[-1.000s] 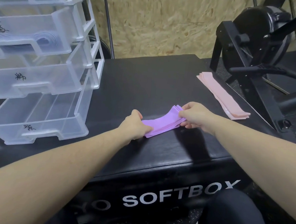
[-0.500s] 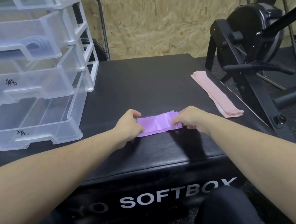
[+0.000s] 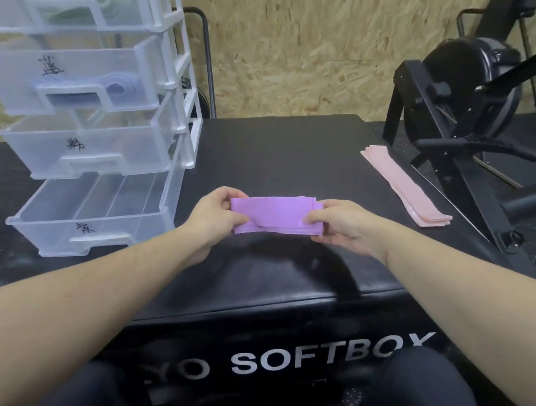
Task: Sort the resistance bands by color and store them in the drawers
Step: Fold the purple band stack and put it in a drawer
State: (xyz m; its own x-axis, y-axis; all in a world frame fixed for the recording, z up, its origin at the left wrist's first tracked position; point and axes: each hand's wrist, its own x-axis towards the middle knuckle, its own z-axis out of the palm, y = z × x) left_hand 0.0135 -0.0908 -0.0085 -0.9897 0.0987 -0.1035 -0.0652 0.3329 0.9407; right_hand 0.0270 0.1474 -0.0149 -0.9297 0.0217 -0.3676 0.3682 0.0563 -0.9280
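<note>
Purple bands (image 3: 273, 215) now lifted off the box (image 3: 297, 159), folded shorter than a second ago. Left hand (image 3: 216, 216) and right hand (image 3: 339, 229) pinch either end. Likely bound for the open bottom drawer (image 3: 95, 219), near left.

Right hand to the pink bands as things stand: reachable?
Probably not yet: the right hand and the left hand both grip the purple bands. The black box top between it and the pink bands looks unobstructed.
</note>
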